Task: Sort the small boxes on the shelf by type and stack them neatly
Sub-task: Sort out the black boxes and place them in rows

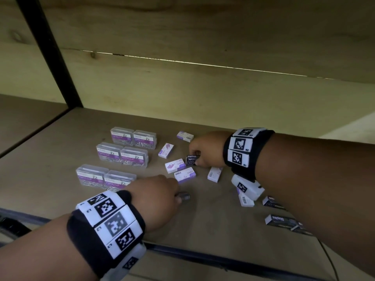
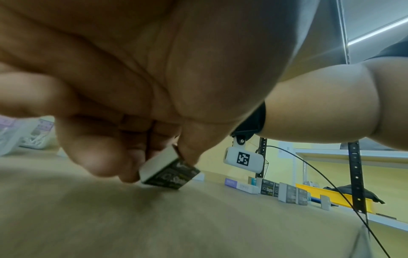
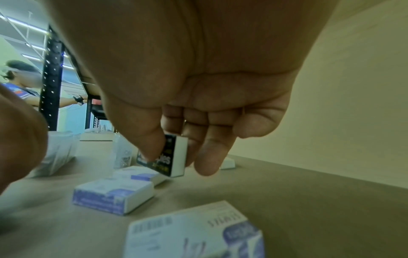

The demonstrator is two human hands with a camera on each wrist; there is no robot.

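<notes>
Pinches with the left hand (image 1: 160, 191) a tilted staples box (image 2: 167, 172), low near the shelf (image 1: 203, 224) front edge, and with the right hand (image 1: 207, 151) a second staples box (image 1: 191, 159), on end at mid-shelf just beside the white boxes (image 1: 175, 165). Risks a slip from either fingertip hold, or a knock that scatters the white boxes crowding the right one. Shows the clip cases (image 1: 121, 151) paired toward the left end plainly from the head only, and each thumb-and-finger hold from the wrists only.
</notes>
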